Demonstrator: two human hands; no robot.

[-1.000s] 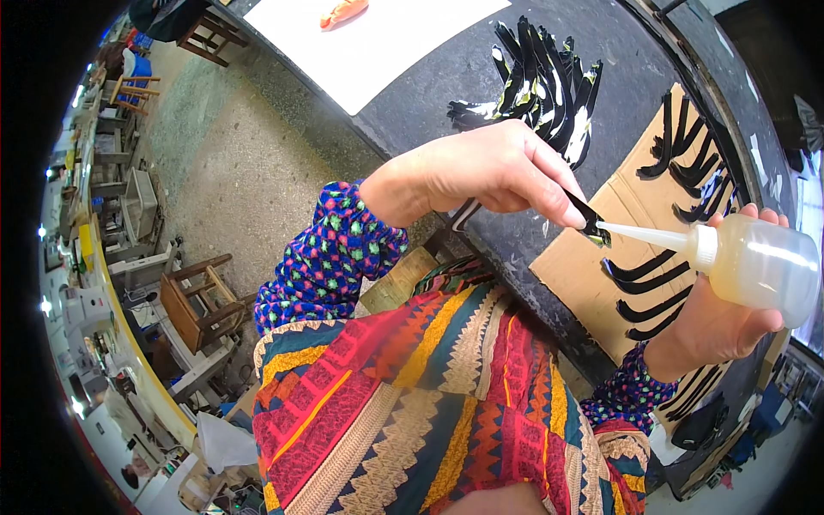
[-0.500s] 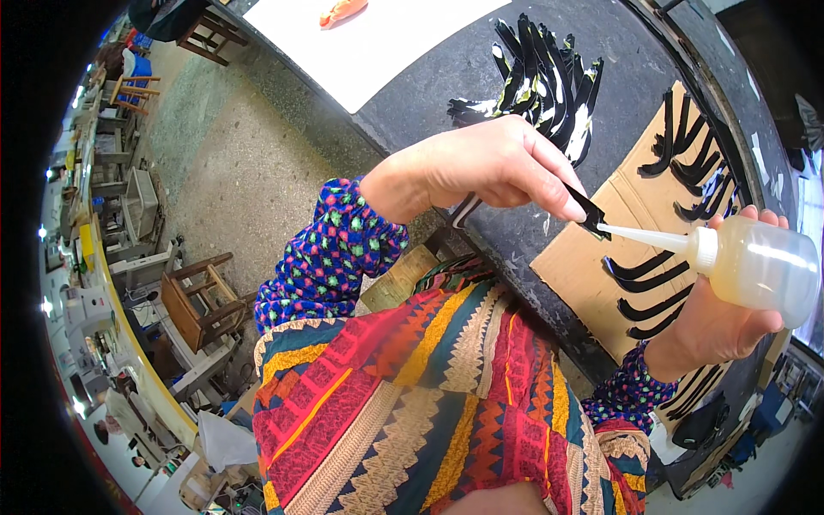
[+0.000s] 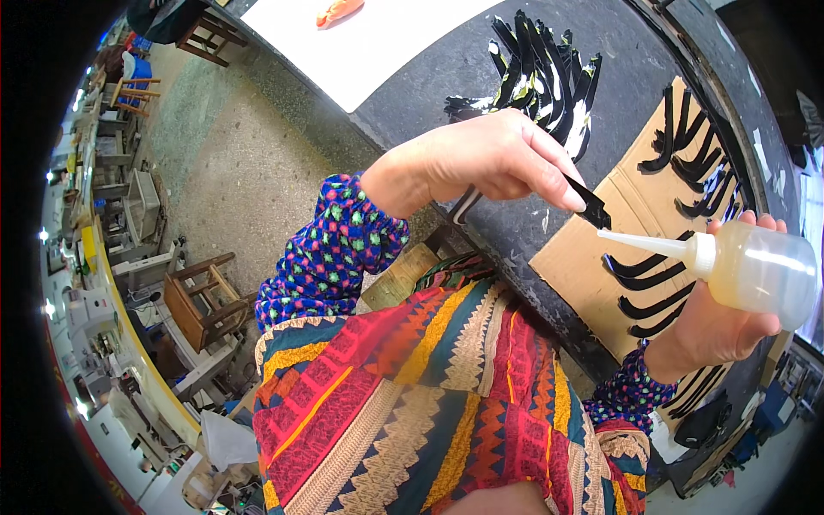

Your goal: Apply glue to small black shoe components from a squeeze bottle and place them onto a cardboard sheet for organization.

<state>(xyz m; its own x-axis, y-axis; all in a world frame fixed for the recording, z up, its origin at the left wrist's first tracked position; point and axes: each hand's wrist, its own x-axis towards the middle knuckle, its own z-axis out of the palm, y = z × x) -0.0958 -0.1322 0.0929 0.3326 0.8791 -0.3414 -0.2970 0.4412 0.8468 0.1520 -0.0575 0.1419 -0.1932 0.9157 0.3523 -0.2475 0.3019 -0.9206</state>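
Note:
Pinched between the thumb and fingers of my left hand [image 3: 506, 163] is a black strip [image 3: 592, 206], its free end pointing right. My right hand [image 3: 721, 318] is wrapped round a translucent squeeze bottle [image 3: 760, 266] of pale yellow liquid, tipped on its side. The bottle's long white nozzle [image 3: 644, 242] points left, its tip just below the strip's end. Beneath both hands lies a cardboard sheet [image 3: 577, 275] with curved black strips [image 3: 639, 279] laid in rows. Beyond my left hand is a pile of black strips with white patches [image 3: 545, 77].
The dark worktable [image 3: 429, 94] carries a large white sheet [image 3: 343, 60] with an orange object [image 3: 338, 12] on it. On the floor to the left stand a wooden stool [image 3: 202, 300] and another stool [image 3: 215, 39]. A long bench with equipment runs along the far left.
My left hand has raised the black strip's end slightly, away from the nozzle tip. The bottle has shifted a little downward and stays in my right hand.

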